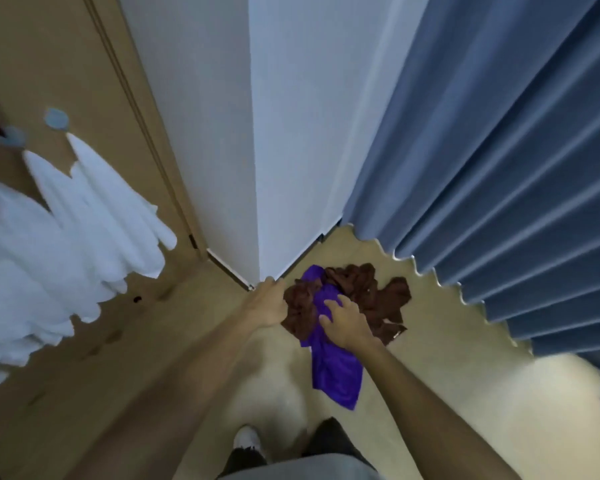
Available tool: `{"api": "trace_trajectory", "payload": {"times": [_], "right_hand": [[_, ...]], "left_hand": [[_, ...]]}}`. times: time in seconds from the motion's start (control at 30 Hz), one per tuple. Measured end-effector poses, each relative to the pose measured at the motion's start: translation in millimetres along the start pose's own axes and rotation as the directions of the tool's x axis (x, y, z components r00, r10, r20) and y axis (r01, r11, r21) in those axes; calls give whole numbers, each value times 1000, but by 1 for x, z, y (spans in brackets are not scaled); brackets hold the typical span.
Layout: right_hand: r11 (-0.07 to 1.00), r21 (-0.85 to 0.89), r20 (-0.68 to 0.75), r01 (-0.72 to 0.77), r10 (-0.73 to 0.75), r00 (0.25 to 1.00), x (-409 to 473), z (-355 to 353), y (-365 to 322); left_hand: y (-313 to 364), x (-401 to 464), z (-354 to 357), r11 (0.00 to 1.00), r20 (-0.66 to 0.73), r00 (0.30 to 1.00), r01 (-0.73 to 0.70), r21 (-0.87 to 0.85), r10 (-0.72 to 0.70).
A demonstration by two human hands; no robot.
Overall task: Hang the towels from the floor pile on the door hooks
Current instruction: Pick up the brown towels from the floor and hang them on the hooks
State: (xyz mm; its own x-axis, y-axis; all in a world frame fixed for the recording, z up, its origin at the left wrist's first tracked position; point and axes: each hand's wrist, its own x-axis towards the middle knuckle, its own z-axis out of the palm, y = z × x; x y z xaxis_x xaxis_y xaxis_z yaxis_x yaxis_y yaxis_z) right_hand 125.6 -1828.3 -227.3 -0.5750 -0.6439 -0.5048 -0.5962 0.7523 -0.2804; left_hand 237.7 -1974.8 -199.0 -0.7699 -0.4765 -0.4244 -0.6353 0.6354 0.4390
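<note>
- The purple towel (333,368) lies on the floor (465,393) at the foot of the white wall corner (257,168), draped over a crumpled brown towel (368,292).
- The right hand (345,322) rests on the purple towel, fingers (336,303) curled into the cloth, grasping it.
- The left hand (269,301) is at the brown towel's edge; its fingers are hidden, so I cannot tell their state.
- White towels (84,216) hang on the door (49,64), left of the corner.
</note>
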Motion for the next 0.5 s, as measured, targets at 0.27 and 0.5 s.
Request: {"api": "trace_trajectory", "payload": {"times": [0.27, 0.5], "right_hand": [[972, 78, 49, -224, 220, 974, -34, 16, 150], [971, 75, 137, -228, 217, 967, -3, 7, 266]], "left_hand": [[99, 38, 86, 989, 241, 968, -96, 111, 66], [168, 74, 149, 991, 297, 955, -17, 131, -23]]}}
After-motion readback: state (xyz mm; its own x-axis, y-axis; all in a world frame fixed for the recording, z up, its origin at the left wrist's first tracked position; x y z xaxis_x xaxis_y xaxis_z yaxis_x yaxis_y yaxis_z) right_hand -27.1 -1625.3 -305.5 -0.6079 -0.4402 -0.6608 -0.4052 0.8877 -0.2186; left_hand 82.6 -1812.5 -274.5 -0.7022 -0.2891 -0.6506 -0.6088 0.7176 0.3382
